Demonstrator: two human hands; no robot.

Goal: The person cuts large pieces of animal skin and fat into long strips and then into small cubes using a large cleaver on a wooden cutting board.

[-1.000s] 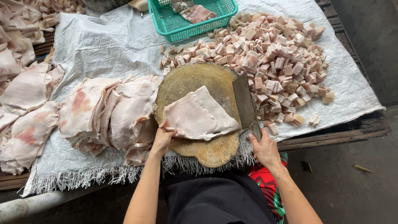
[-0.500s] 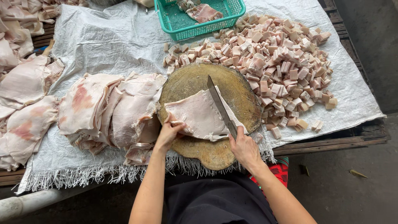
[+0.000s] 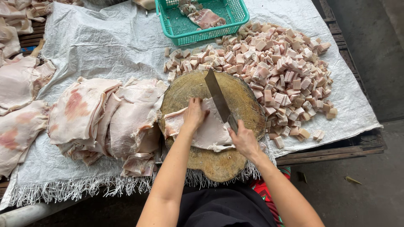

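A pale slab of pork fat [image 3: 208,132] lies on a round wooden chopping block [image 3: 219,162]. My left hand [image 3: 194,114] presses flat on the slab's upper part, holding it down. My right hand [image 3: 243,141] grips the handle of a cleaver [image 3: 217,96], whose blade stands edge-down across the slab's right side, pointing away from me. A large heap of cut pork cubes [image 3: 273,71] spreads beyond and to the right of the block.
Several uncut slabs [image 3: 105,117] are stacked left of the block on a white woven sheet [image 3: 105,42]; more slabs [image 3: 19,96] lie at the far left. A green plastic basket [image 3: 198,25] with meat stands at the back. The slatted wooden table edge [image 3: 332,151] runs on the right.
The cleaver has swung from lying flat at the block's right edge to standing across the slab. My left hand moved from the slab's near-left edge up onto its top.
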